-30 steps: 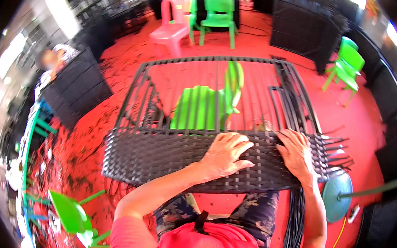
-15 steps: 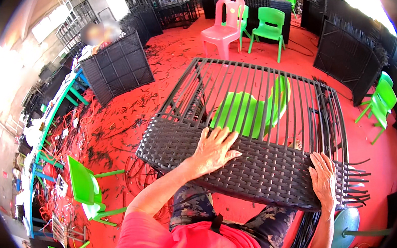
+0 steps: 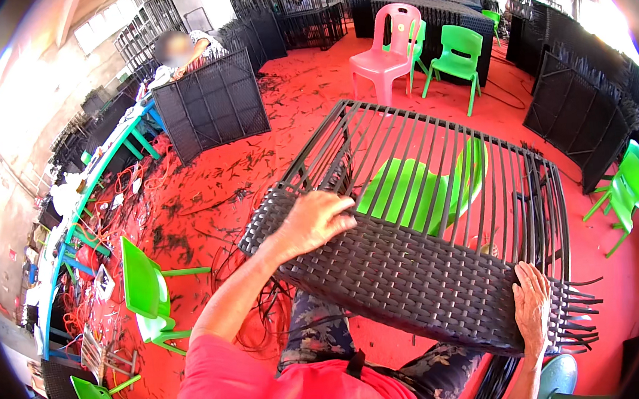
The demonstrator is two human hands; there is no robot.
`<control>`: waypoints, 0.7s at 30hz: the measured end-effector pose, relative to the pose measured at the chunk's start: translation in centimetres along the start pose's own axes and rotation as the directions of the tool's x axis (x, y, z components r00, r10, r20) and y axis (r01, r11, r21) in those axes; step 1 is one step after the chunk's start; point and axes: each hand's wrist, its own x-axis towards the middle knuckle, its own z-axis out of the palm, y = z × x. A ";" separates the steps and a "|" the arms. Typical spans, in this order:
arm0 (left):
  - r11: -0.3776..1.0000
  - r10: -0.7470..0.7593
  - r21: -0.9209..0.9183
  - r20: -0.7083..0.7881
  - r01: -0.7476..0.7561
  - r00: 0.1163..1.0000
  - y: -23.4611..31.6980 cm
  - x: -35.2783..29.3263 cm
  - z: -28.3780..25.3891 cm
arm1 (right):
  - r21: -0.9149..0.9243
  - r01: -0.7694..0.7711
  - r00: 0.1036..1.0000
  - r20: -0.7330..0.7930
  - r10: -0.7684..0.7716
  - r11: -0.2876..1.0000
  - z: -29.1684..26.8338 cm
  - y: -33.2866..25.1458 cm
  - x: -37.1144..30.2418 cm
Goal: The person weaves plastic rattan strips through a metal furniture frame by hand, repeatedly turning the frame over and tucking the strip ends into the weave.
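A dark frame with black strips strung across it (image 3: 438,182) leans over my lap. Its near part is a band of black woven plastic wicker (image 3: 408,279). On the upper left of this band rests my left hand (image 3: 315,221), loosely bent, with thumb and fingers apart and no strip visible in it. My right hand (image 3: 533,304) lies flat over the band's right end, fingers stretched out. Just beyond it, several loose strip ends (image 3: 580,314) stick out to the right. Through the gaps between the bare strips a green plastic chair (image 3: 409,196) shows beneath the frame.
A pink chair (image 3: 384,61) and a green chair (image 3: 458,57) stand ahead. More green chairs are at left (image 3: 145,288) and right (image 3: 626,190). A person (image 3: 202,47) works behind a dark panel (image 3: 211,107). Black scraps litter the red floor (image 3: 206,186). A long table (image 3: 73,219) runs along the left.
My left hand has moved left along the woven band, and its fingers have gone from spread flat to bent. My right hand stays at the right end. The whole view has shifted slightly.
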 end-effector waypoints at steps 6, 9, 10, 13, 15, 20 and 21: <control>0.821 -0.023 0.536 -0.312 0.196 0.950 -5.0 -1.7 2.3 | -0.036 -0.140 0.988 -0.077 0.137 0.990 -0.3 0.4 -0.8; 0.906 -0.088 0.382 -0.246 0.180 0.965 -3.9 -1.0 1.5 | -0.204 -0.297 0.947 -0.188 0.261 0.933 -0.2 0.0 -1.9; 0.892 -0.065 0.412 -0.286 0.184 0.956 -4.8 -0.1 2.6 | -0.157 -0.306 0.942 -0.190 0.276 0.939 -0.3 0.7 -0.7; 0.897 -0.113 0.374 -0.325 0.237 0.939 -5.2 -2.4 2.6 | -0.176 -0.286 0.951 -0.170 0.257 0.942 1.6 1.6 -1.0; 0.881 -0.222 0.355 -0.279 0.315 0.934 -4.3 -3.1 0.8 | -0.109 -0.301 0.945 -0.167 0.281 0.947 1.6 1.0 -0.3; 0.880 -0.268 0.341 -0.218 0.330 0.938 -3.4 -2.1 1.2 | -0.100 -0.276 0.940 -0.237 0.246 0.956 1.0 1.4 -1.0; 0.886 -0.254 0.339 -0.217 0.316 0.943 -3.2 -2.1 1.2 | -0.088 -0.284 0.933 -0.254 0.254 0.955 1.3 1.9 -1.1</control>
